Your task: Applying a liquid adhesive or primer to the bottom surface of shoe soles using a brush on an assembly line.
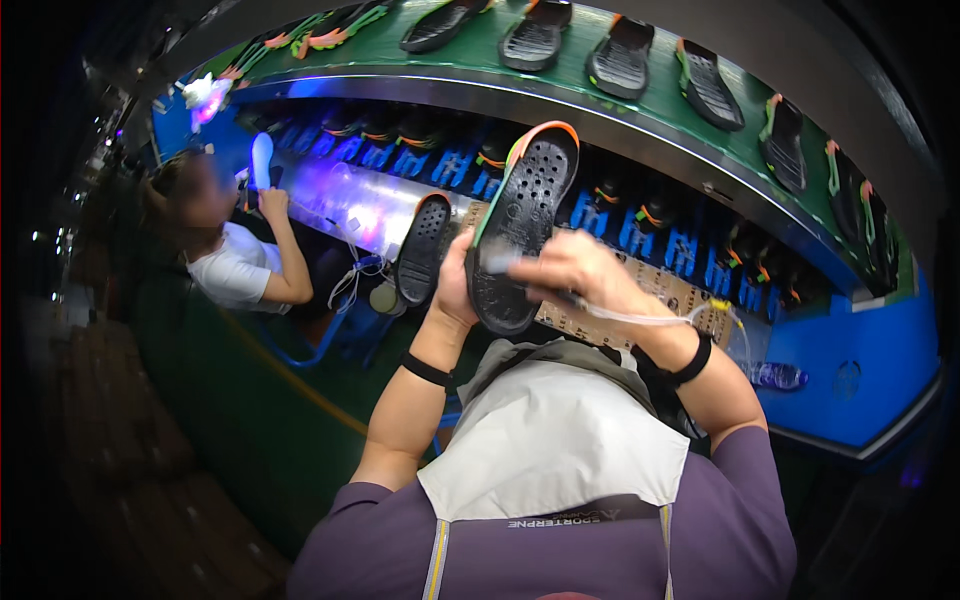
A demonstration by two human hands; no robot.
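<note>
A black shoe sole (528,200) with a perforated upper half and an orange and green rim is held up in front of me. My left hand (457,282) is closed round its left edge. My right hand (585,272) is over the inside of the sole, fingers closed on a brush (498,261) with a pale tip, blurred by motion. The brush tip appears to touch the sole's inner face. A clear tube (640,319) runs from under my right hand past the wrist. Just left of my left hand, another black sole (424,250) stands tilted.
Above, a green conveyor belt (640,90) carries several soles. Beneath it, a rack with blue holders (640,240) bears more soles. A plastic bottle (778,376) lies on the right of the blue bench. At left, a co-worker (235,255) holds a sole under purple light.
</note>
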